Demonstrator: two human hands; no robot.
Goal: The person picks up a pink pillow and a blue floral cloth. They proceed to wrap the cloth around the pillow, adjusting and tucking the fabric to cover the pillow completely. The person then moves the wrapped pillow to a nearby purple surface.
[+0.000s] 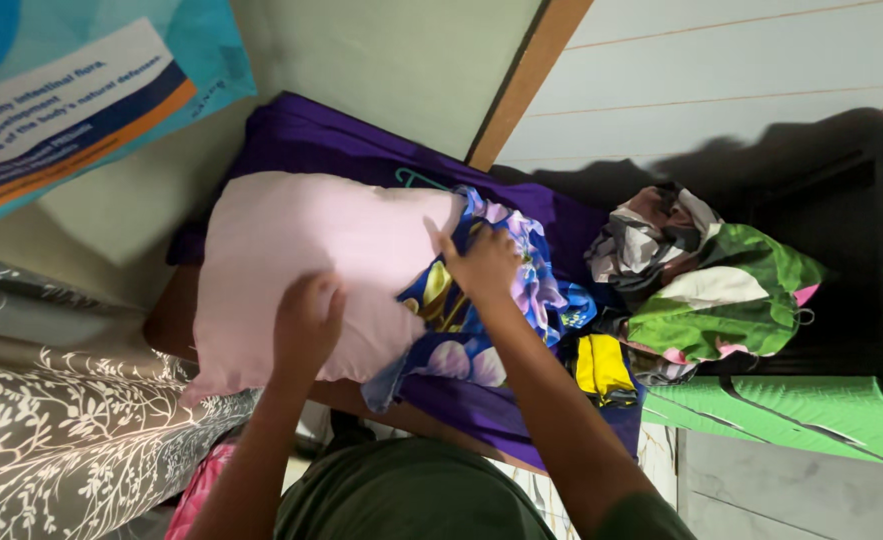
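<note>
**A pale pillow held flat while the flowered case is worked at its end**

We look down on our own two arms reaching over a pink pillow [301, 270] that lies across a purple cloth [361, 150] spread on a brown worktop [166, 320]. Our left hand [306, 325] lies on the near edge of the pillow, fingers curled down onto it; we judge this keeps the pillow flat and steady, though we cannot tell whether the grip pinches any fabric. Our right hand [481, 262] is at the pillow's right end, its grip closed on the bunched blue flowered pillowcase [481, 310], which is gathered just where the pillow ends. The case's mouth seems to sit against that end, which would explain why one hand steadies and the other pulls.

To the right, well apart from the pillow, lies a heap of crumpled clothes [701, 280] in green, white, grey and pink, with a yellow piece [601, 365] beside it and a green sheet [791, 420] below.

At the upper left hangs a large teal package [91, 90], tilted, bearing a white label panel with dark blue and orange bands along its lower edge. A grey floral-patterned cloth [51, 440] fills the lower left.
</note>
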